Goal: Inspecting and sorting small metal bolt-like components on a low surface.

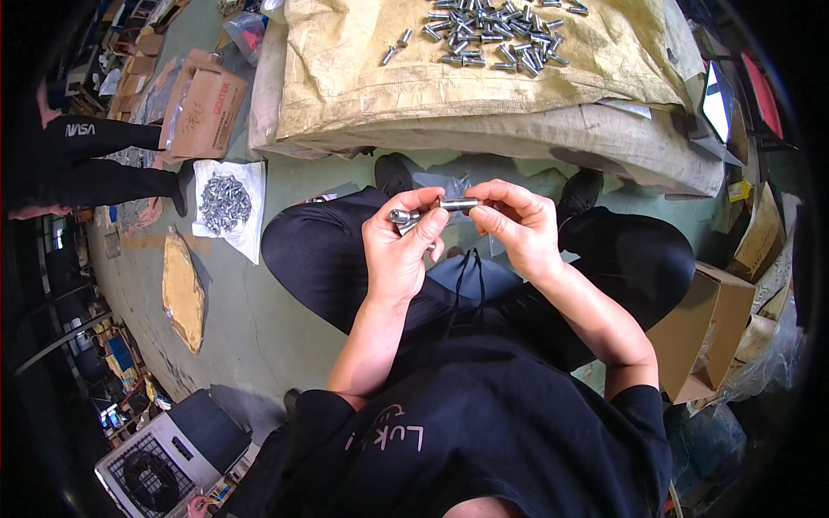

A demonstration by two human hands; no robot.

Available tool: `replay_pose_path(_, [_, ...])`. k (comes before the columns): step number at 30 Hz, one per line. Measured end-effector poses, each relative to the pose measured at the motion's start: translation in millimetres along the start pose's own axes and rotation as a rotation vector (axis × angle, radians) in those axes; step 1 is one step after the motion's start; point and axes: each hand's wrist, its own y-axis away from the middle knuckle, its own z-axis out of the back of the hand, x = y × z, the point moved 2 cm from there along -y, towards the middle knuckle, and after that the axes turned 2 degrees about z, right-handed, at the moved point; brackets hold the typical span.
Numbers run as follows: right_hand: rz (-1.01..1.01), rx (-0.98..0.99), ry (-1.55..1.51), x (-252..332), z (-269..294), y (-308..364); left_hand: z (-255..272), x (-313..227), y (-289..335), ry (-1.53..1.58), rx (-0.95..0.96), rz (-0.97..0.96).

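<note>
Bolt (456, 204), a short cylinder of shiny grey metal, is held level between both hands above the lap of a seated person dressed in black. The right hand (516, 226) pinches its right end, fingers (499, 192) curled closely around the smooth shaft. The left hand (399, 250) meets it from the other side, thumb pressed over the top, and its fingers are closed on a second metal piece (401, 216) with a rounded, hollow-looking end; whether the two pieces are joined cannot be told. Both forearms are bare and rise from the lower edge of the view. Beyond the knees and black shoes lies a worktop (604, 129) draped in coarse tan sacking, creased and woven in texture, over a paler padded layer. On that sacking, well apart from the hands, a loose heap of similar silvery bolts (496, 34) lies scattered. To the person's left, on the dull green concrete floor (259, 328), a white plastic sheet carries another pile of bolts (225, 203). Near it stands an open brown cardboard box (205, 108). Another cardboard box (712, 332) sits open beside the right knee.
</note>
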Motion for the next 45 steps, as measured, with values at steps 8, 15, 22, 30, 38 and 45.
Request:
replay_pose_path(8, [-0.051,-0.008,-0.063,-2.6,1.5,-0.4,-1.8,-0.1,-0.1,0.025,-0.027,0.025])
replay_pose_path(15, [-0.074,-0.011,-0.200,-5.7,3.1,-2.1,-4.9,-2.6,0.8,-0.096,0.031,-0.066])
replay_pose_path(22, [0.129,0.035,0.029,1.7,0.8,-1.3,-3.5,-2.5,0.7,-0.073,0.023,-0.018])
replay_pose_path(30, [0.048,-0.005,-0.030,-0.3,-1.2,-1.4,-3.4,-4.3,1.3,-0.197,0.014,-0.093])
replay_pose_path(38, [-0.045,-0.008,-0.126,-2.1,-8.6,0.8,-4.5,-4.6,1.9,-0.538,0.008,-0.255])
replay_pose_path(45, [-0.099,-0.119,-0.130,-9.2,-11.7,-1.9,-10.1,2.1,0.8,-0.672,0.035,-0.421])
